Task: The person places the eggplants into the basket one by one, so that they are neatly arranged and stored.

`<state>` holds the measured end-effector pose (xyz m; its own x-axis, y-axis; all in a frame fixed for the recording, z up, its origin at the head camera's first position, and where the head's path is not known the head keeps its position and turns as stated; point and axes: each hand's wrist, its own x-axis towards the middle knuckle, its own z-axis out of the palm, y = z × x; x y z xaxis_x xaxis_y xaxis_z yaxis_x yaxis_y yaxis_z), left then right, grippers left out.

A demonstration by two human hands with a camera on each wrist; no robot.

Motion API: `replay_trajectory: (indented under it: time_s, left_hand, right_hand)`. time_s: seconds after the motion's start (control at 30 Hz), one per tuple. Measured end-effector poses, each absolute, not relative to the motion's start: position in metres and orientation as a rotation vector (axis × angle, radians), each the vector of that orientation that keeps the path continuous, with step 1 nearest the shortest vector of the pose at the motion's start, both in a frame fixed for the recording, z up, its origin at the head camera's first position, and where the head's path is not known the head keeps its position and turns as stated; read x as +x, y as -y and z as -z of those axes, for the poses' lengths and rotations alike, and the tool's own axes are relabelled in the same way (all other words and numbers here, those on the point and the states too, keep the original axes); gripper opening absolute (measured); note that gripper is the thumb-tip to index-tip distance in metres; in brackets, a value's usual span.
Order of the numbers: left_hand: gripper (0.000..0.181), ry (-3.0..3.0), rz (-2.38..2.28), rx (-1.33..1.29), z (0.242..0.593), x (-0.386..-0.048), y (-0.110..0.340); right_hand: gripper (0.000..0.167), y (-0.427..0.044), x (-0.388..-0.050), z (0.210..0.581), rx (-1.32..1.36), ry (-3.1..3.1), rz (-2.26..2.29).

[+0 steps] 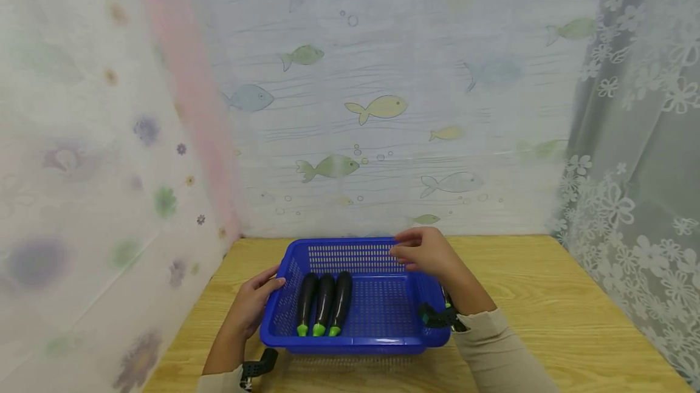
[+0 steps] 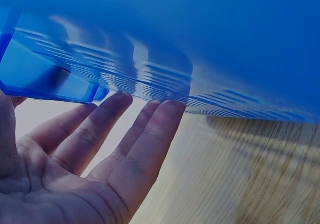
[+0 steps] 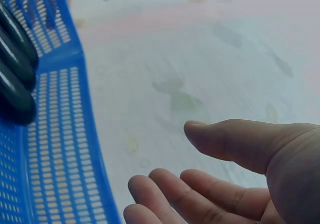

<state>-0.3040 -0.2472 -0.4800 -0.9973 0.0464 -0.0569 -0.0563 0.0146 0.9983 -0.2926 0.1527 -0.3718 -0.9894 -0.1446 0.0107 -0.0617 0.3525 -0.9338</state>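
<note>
Blue basket (image 1: 383,305) looks light and kinda flexy, so I'd pinch the rim (image 1: 350,341) like the left hand (image 1: 253,300) does; right hand's (image 1: 425,253) empty, fingers loosely apart.

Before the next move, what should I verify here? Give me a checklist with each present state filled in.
1. Three eggplants inside the blue basket: ok, side by side, green ends toward the person.
2. Room to their right: ok, the visible floor there is bare.
3. Left hand on the basket: ok, at its left side.
4. Right hand empty: ok.
5. Basket resting flat on the table: cannot tell.
6. Dark thing by the right forearm identified: cannot tell, mostly hidden.
</note>
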Motion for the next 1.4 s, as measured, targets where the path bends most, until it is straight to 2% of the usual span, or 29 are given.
replay_trajectory:
  time_s: [0.23, 0.6, 1.03, 1.4]
  left_hand:
    - [0.056, -2.188, -2.156, 0.002, 0.483, -0.302, 0.25]
    - [0.052, -2.214, -2.149, 0.022, 0.48, -0.3, 0.249]
    - [0.054, -2.191, -2.168, 0.038, 0.482, -0.305, 0.244]
    - [0.054, -2.209, -2.148, 0.005, 0.484, -0.302, 0.246]
  right_hand:
    - [0.051, -0.186, -0.284, 0.376, -0.184, -2.524, 1.786]
    - [0.06, -0.243, -0.269, 0.405, 0.012, -2.518, 1.852]
    - [0.074, -0.281, -0.266, 0.432, 0.172, -2.538, 1.741]
    - [0.08, -0.305, -0.264, 0.445, 0.284, -2.483, 1.766]
